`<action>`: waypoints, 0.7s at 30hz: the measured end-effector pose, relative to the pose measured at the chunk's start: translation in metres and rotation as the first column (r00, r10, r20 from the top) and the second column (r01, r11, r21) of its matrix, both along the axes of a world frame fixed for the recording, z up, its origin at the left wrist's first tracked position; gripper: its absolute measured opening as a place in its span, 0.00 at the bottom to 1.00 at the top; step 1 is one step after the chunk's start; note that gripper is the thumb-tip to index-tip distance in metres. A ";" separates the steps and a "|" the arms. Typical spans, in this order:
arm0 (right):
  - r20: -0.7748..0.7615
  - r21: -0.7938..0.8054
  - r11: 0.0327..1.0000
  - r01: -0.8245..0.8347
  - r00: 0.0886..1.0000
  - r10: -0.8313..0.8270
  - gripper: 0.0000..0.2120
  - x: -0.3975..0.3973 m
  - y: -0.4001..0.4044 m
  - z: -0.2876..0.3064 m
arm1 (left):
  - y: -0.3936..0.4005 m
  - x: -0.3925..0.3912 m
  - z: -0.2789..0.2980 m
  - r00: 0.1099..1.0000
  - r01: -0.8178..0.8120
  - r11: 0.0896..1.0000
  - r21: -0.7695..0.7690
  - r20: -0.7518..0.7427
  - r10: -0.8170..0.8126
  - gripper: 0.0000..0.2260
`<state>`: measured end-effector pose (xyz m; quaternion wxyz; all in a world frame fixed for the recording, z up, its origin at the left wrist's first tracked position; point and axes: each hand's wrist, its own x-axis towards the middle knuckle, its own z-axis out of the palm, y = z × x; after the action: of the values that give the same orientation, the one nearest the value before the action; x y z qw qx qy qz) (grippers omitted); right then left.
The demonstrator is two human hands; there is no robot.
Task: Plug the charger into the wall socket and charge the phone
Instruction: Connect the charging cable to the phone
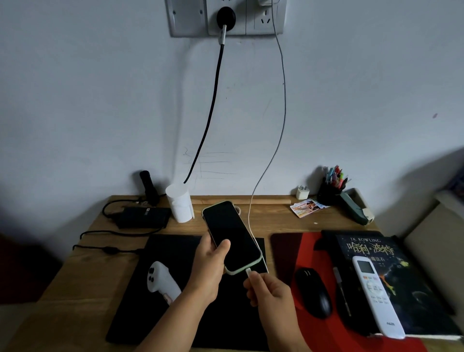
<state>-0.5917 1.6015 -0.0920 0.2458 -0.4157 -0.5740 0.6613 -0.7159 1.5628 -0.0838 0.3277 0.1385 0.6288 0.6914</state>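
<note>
**Cable end at the phone's port**

I see the phone (232,237) lifted above the wooden desk (100,253), screen dark, tilted with its top end toward the wall. My left hand (209,267) is wrapped around its lower left edge, thumb lying across the glass. At the phone's bottom edge, my right hand (270,291) pinches the white connector (248,272) between thumb and fingers, with the plug tip right at the port; I cannot tell whether it is fully seated.

From that connector the pale charging cable (282,105) curves along the phone's right side, rises up the wall and reaches a white charger (265,2) seated in the wall socket (265,21) at the top edge of view. A black round plug (226,16) with its own dark cord sits in the neighbouring outlet.

Under the hands lies a black mat (140,306) with a white controller (162,280) on it. To the right are a black mouse (313,292), a white remote (376,296) resting on a dark book (411,289), and a pen holder (330,191) near the wall.
</note>
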 end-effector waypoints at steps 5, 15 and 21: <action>0.009 0.013 1.000 0.011 1.000 -0.011 0.16 0.001 0.001 -0.003 | 0.000 0.003 -0.001 0.999 0.036 0.999 0.008 -0.007 -0.036 0.12; 0.030 0.099 0.995 0.025 0.999 -0.028 0.15 0.003 -0.006 -0.009 | -0.005 0.009 -0.006 0.997 0.080 0.996 0.041 -0.021 -0.079 0.14; 0.023 0.155 0.988 0.003 1.000 -0.006 0.14 0.012 -0.007 -0.018 | -0.006 0.014 -0.007 0.981 0.144 0.989 0.028 -0.135 -0.139 0.16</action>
<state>-0.5799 1.5946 -0.1101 0.2722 -0.4043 -0.6256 0.6092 -0.7019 1.5567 -0.0913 0.3308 0.2345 0.6246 0.6674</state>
